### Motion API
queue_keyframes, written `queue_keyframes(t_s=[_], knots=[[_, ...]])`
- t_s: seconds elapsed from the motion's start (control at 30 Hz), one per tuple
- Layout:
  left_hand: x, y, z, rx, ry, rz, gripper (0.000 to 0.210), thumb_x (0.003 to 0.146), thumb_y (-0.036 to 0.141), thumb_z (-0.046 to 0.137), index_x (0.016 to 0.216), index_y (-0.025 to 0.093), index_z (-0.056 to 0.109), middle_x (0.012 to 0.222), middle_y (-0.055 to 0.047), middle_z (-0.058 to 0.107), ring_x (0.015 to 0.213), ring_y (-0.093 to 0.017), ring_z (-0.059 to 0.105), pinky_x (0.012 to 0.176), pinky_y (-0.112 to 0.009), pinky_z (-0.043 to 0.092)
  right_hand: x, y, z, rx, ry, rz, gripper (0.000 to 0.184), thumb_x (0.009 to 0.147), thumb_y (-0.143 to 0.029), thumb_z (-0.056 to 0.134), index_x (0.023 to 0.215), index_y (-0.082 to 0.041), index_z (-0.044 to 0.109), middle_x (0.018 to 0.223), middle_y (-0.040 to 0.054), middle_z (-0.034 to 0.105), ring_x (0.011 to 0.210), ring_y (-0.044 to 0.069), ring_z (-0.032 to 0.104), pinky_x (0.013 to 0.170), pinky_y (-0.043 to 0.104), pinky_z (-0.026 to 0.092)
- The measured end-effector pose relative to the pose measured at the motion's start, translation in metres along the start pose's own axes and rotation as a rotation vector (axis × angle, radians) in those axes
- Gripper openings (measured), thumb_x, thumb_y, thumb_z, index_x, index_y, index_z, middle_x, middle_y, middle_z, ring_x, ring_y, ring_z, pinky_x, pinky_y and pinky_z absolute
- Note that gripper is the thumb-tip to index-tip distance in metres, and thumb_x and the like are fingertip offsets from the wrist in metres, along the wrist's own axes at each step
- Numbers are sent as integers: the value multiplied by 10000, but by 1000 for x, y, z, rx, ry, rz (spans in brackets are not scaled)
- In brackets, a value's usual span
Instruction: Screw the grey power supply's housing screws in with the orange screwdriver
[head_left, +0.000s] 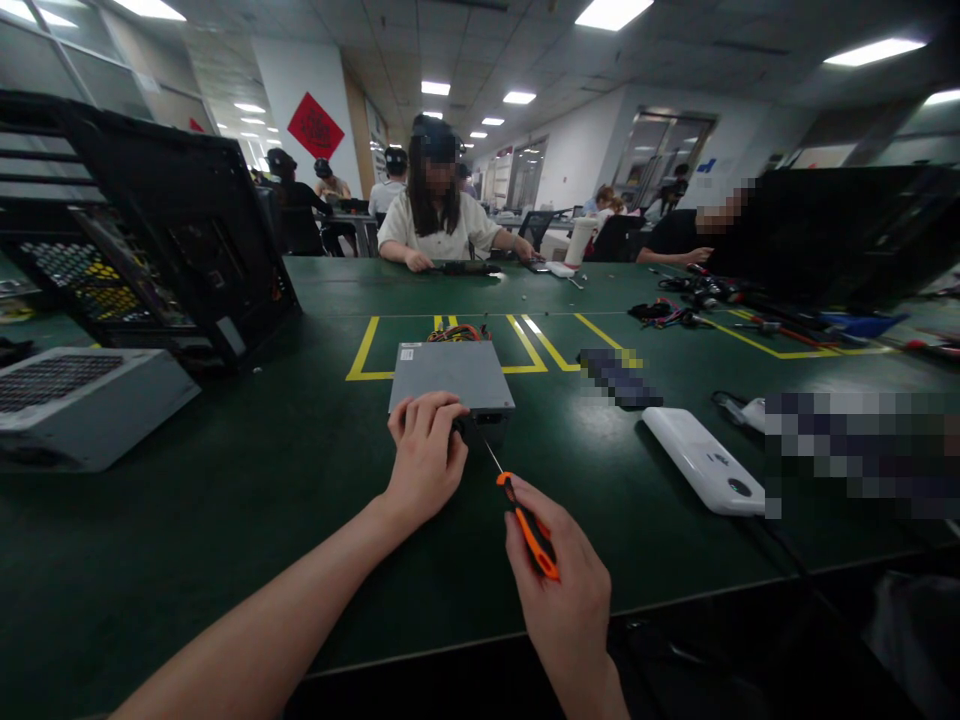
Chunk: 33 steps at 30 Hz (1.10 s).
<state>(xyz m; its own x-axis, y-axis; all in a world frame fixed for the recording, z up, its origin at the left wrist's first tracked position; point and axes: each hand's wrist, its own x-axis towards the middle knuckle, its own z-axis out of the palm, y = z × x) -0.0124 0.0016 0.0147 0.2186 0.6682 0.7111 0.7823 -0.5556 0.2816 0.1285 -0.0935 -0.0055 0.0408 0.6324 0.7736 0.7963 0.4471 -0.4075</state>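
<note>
A grey metal computer power supply [454, 375] lies on the green tabletop in front of me, with a bundle of coloured cables [459, 333] at its far side. My left hand [431, 445] grips its near left edge, fingers bent over the top and thumb down at the near face. An orange and black screwdriver [536, 535] sits in my right hand [562, 570], held by the handle. Its thin shaft points up and left to the near face of the power supply, beside my left fingers. Whether the tip touches a screw is too small to tell.
At left stand an open black computer case [150, 220] and a second power supply [90, 405]. A white power bank [705, 460] and a pixelated dark object [621, 378] lie at right, with loose cables [690, 295] beyond. Across the table sits a person [439, 215].
</note>
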Motion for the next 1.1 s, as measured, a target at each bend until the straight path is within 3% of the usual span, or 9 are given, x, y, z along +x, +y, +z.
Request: queue_keyframes(t_s=[0.1, 0.17, 0.27, 0.37, 0.6, 0.83, 1.1], knots=[[-1, 0, 0, 2, -6, 3, 259, 793, 104, 446, 1021, 212, 508, 1109, -73, 552, 1100, -219, 459, 989, -440, 229, 0, 0, 0, -33, -9, -36, 293, 804, -73, 512, 1063, -207, 539, 1024, 48, 671, 781, 141, 633, 688, 291, 521], [-1, -1, 1, 3, -5, 4, 262, 790, 103, 453, 1021, 210, 511, 1110, -70, 552, 1096, -218, 462, 986, -436, 231, -2, 0, -1, -18, 3, -23, 269, 802, -95, 531, 1048, -201, 544, 1043, 60, 656, 856, 158, 626, 729, 309, 516], [0, -1, 1, 3, -3, 1, 259, 788, 105, 460, 1018, 209, 518, 1108, -68, 552, 1082, -217, 469, 976, -431, 239, -4, -1, -2, 48, 8, 103, 245, 833, -193, 523, 1077, -191, 522, 1037, 77, 632, 947, 175, 612, 773, 313, 523], [0, -1, 0, 1, -4, -7, 247, 793, 108, 457, 1009, 207, 523, 1107, -67, 550, 1079, -213, 468, 970, -423, 242, -5, 0, -2, 77, -17, 218, 246, 868, -230, 467, 1109, -189, 494, 983, 67, 639, 869, 151, 640, 705, 261, 542], [0, -1, 0, 4, -7, -9, 245, 795, 109, 457, 1009, 204, 529, 1103, -66, 557, 1070, -213, 474, 964, -421, 248, -6, 1, -2, 43, 97, 33, 250, 782, -95, 574, 1012, -187, 542, 964, 55, 650, 882, 156, 629, 767, 292, 520], [0, -1, -2, -7, -23, -15, 243, 801, 118, 453, 1015, 202, 531, 1117, -71, 548, 1079, -221, 469, 956, -424, 255, -7, 6, -8, 88, 291, 106, 318, 737, -49, 631, 1019, -151, 526, 1071, 78, 631, 974, 144, 619, 824, 239, 510], [0, -1, -3, -4, -31, -11, 238, 814, 131, 442, 1023, 205, 527, 1122, -72, 543, 1086, -221, 461, 952, -425, 256, -5, 7, -7, 92, 278, 76, 314, 737, -46, 631, 1017, -141, 525, 1057, 79, 631, 967, 144, 621, 827, 243, 512]])
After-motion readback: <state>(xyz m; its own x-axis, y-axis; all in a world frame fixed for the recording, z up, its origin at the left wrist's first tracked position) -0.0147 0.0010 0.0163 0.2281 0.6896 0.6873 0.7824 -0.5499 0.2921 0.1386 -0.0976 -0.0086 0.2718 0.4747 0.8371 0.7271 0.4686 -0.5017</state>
